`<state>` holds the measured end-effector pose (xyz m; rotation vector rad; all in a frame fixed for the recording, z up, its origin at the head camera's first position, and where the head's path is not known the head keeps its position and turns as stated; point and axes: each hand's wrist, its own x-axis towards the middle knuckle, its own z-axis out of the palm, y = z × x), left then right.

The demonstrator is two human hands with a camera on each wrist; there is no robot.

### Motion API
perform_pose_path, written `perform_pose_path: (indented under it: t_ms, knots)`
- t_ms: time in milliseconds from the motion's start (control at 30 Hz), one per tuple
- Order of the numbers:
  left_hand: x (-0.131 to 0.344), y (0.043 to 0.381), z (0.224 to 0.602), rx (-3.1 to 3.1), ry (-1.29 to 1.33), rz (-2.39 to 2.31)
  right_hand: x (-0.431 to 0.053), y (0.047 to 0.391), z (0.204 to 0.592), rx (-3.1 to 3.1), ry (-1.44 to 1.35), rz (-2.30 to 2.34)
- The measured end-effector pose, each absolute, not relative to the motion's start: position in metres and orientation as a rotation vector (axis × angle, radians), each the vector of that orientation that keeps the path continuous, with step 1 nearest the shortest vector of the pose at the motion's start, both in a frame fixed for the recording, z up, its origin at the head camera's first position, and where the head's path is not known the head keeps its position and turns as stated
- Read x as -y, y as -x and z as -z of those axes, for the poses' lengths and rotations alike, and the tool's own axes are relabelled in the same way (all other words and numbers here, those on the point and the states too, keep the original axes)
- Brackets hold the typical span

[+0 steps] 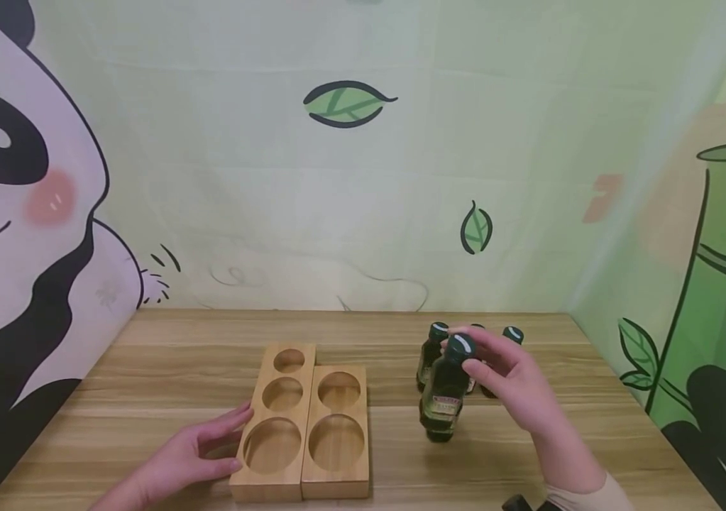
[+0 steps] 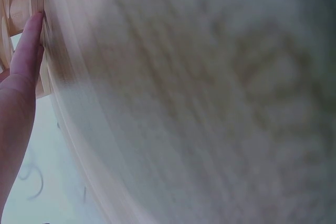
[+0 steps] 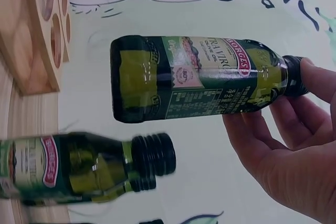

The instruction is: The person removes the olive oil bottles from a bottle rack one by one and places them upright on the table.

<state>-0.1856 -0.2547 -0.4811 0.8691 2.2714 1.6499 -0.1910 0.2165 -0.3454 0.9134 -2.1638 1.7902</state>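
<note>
My right hand (image 1: 516, 380) pinches a dark green olive oil bottle (image 1: 444, 401) by its black cap; in the right wrist view the label of this bottle (image 3: 210, 77) faces the camera. It appears lifted off the table, in front of the other bottles. At the left, my left hand (image 1: 190, 454) touches the side of a wooden holder (image 1: 270, 482) with thumb and fingertips. That holder has three round wells of rising size. Pressed against its right side is a second wooden holder (image 1: 337, 488) with two round wells. No bottle stands in any well.
Behind the held bottle stand several more olive oil bottles, among them a left one (image 1: 429, 358) and a right one (image 1: 513, 335). The wood-grain table (image 1: 177, 355) meets a printed panda backdrop (image 1: 241, 213) at its far edge. A small black object (image 1: 517, 502) shows at the bottom edge.
</note>
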Motion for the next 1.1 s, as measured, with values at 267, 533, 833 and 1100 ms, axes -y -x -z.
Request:
perform_pose_path:
  t_ms: [267,533,833,1100]
  knots:
    - [0.254,0.185,0.481,-2.291,-0.856,-1.633,-0.238,0.185,0.346,2.157,-0.952,-1.794]
    - [0.254,0.185,0.481,-2.241,-0.882,-1.666,-0.257,0.184,0.351,2.170,-0.932,-1.785]
    - [0.255,0.184,0.479,-2.231,-0.841,-1.652,-0.277,0.188,0.359,2.163,-0.919,-1.782]
    - [0.256,0.184,0.477,-2.269,-0.796,-1.609,-0.286,0.193,0.364,2.175,-0.929,-1.807]
